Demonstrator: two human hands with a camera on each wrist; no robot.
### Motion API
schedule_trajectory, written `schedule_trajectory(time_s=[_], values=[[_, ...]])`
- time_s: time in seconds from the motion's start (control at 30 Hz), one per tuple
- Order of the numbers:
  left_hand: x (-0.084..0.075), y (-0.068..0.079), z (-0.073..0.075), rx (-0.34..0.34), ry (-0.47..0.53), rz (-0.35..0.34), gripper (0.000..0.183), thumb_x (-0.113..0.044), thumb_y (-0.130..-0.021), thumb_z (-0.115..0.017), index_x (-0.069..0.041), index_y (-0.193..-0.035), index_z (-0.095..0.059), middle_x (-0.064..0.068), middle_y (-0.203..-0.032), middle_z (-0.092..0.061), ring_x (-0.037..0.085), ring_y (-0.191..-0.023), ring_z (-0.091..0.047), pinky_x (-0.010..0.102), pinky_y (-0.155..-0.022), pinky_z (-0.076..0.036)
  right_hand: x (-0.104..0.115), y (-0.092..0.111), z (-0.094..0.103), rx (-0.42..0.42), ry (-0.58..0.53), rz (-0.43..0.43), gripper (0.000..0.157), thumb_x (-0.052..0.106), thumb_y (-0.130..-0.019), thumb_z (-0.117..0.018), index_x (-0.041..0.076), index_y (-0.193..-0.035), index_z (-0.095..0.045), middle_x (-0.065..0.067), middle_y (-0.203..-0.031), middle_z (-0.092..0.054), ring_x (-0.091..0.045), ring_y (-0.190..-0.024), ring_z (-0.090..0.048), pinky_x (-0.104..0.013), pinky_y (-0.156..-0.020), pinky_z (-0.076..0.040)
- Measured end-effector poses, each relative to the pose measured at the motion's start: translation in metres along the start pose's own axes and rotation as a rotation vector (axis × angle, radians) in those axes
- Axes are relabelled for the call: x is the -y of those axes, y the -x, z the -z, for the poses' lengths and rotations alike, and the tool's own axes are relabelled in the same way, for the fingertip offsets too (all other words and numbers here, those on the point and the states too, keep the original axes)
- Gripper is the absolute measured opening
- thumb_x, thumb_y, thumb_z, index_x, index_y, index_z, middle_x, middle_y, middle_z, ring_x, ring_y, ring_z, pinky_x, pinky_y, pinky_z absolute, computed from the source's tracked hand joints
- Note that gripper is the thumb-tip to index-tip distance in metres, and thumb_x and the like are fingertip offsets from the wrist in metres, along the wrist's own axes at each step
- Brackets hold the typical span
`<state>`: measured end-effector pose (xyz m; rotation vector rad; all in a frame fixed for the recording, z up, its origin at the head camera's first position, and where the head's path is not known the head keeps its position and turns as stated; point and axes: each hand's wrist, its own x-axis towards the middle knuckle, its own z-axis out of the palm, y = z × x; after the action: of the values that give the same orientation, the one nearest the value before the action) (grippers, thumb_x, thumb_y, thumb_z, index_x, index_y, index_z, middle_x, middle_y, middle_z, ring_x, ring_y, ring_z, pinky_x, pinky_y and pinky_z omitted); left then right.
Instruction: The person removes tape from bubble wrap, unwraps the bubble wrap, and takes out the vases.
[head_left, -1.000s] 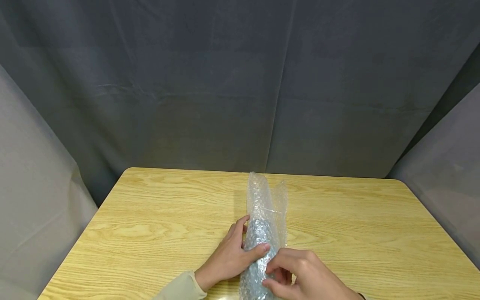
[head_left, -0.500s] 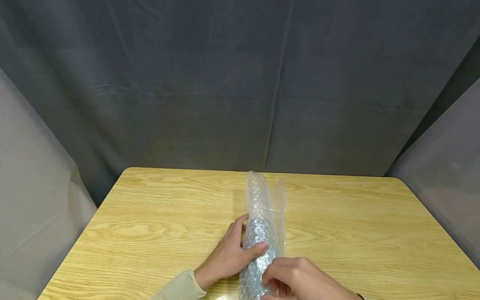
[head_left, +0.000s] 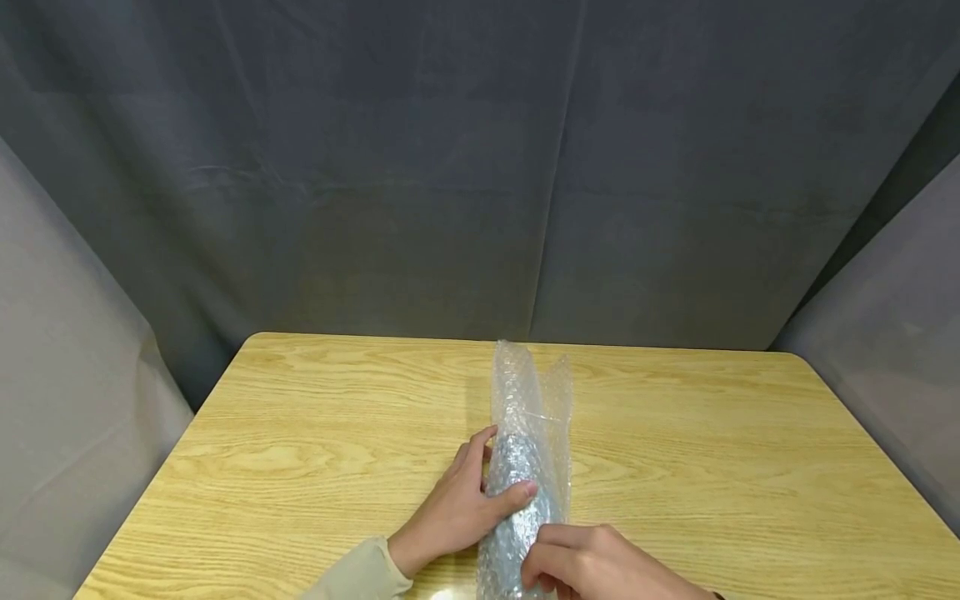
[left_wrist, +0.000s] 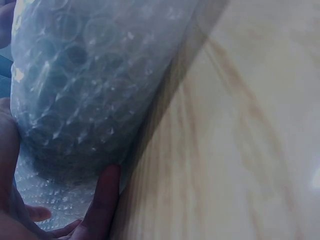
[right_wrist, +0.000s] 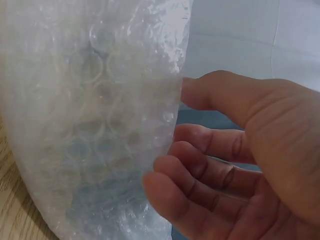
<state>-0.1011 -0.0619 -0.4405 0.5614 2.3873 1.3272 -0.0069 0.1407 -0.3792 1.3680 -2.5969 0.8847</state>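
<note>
A long bubble-wrapped bundle [head_left: 517, 467] lies on the table, pointing away from me. A bluish cylindrical thing shows faintly through the clear layers; its kind is hidden. My left hand [head_left: 457, 510] grips the bundle from the left, thumb on top and fingers down its side. In the left wrist view a fingertip [left_wrist: 107, 182] lies along the bundle's lower edge. My right hand [head_left: 592, 562] is at the near right part, fingers curled against the bubble wrap [right_wrist: 95, 110]. The right wrist view has its thumb and fingertips meeting the wrap's outer edge, thumb apart from the fingers.
The wrap's loose far end [head_left: 555, 392] stands up with a free flap on its right. Wood-grain table surface [head_left: 337, 417] extends around the bundle. A dark curtain [head_left: 405, 167] hangs behind, with pale cloth panels [head_left: 67, 375] at both sides.
My right hand has slid down along the bundle toward me, its fingers curling further against the wrap. The left hand and the bundle have stayed nearly where they were.
</note>
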Motion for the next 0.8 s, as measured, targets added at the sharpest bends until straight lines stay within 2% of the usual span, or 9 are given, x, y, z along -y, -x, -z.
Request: schedule_trajectory(time_s=[0.2, 0.27, 0.43, 0.57, 0.63, 0.8], values=[[0.001, -0.001, -0.001, -0.014, 0.037, 0.003, 0.099, -0.070, -0.091, -0.063, -0.021, -0.165, -0.018, 0.015, -0.145, -0.049, 0.023, -0.108, -0.061, 0.038, -0.081, -0.054, 0.003, 0.000, -0.003, -0.019, 0.018, 0.037, 0.005, 0.025, -0.097, -0.072, 0.020, -0.097, -0.071, 0.012, -0.083, -0.063, 0.017, -0.073, -0.044, 0.005, -0.063, -0.036], [0.001, -0.001, -0.001, -0.019, 0.053, 0.003, 0.099, -0.069, -0.091, -0.063, -0.021, -0.165, -0.017, 0.016, -0.144, -0.049, 0.024, -0.108, -0.062, 0.037, -0.080, -0.054, 0.004, 0.000, -0.005, -0.042, 0.041, 0.073, 0.003, 0.022, -0.094, -0.074, 0.021, -0.095, -0.071, 0.012, -0.080, -0.061, 0.018, -0.073, -0.042, 0.005, -0.063, -0.035], [0.001, -0.001, -0.002, -0.023, 0.067, 0.005, 0.099, -0.068, -0.091, -0.064, -0.022, -0.165, -0.015, 0.018, -0.145, -0.047, 0.023, -0.103, -0.060, 0.035, -0.075, -0.051, 0.009, -0.002, -0.009, -0.075, 0.084, 0.132, 0.011, 0.016, -0.087, -0.078, 0.023, -0.089, -0.069, 0.015, -0.079, -0.060, 0.019, -0.074, -0.039, 0.007, -0.065, -0.033], [0.000, 0.000, -0.002, -0.027, 0.071, -0.004, 0.099, -0.066, -0.092, -0.064, -0.021, -0.165, -0.014, 0.020, -0.146, -0.047, 0.022, -0.101, -0.060, 0.034, -0.073, -0.050, 0.014, -0.005, -0.009, -0.076, 0.140, 0.186, 0.010, 0.019, -0.086, -0.080, 0.023, -0.086, -0.071, 0.017, -0.079, -0.063, 0.016, -0.074, -0.042, 0.007, -0.067, -0.033], [0.000, 0.000, -0.002, -0.029, 0.073, -0.006, 0.099, -0.066, -0.092, -0.064, -0.021, -0.165, -0.014, 0.020, -0.147, -0.046, 0.024, -0.102, -0.060, 0.035, -0.074, -0.051, 0.014, -0.007, -0.009, -0.072, 0.208, 0.245, 0.012, 0.020, -0.084, -0.082, 0.025, -0.083, -0.071, 0.018, -0.077, -0.063, 0.013, -0.072, -0.041, 0.007, -0.067, -0.032], [0.000, 0.002, -0.002, -0.031, 0.067, -0.007, 0.099, -0.066, -0.093, -0.063, -0.023, -0.165, -0.013, 0.021, -0.149, -0.045, 0.030, -0.112, -0.063, 0.039, -0.078, -0.054, 0.012, -0.009, -0.008, -0.035, 0.400, 0.381, 0.027, 0.019, -0.079, -0.085, 0.029, -0.072, -0.061, 0.020, -0.069, -0.051, 0.008, -0.069, -0.026, 0.003, -0.065, -0.021]])
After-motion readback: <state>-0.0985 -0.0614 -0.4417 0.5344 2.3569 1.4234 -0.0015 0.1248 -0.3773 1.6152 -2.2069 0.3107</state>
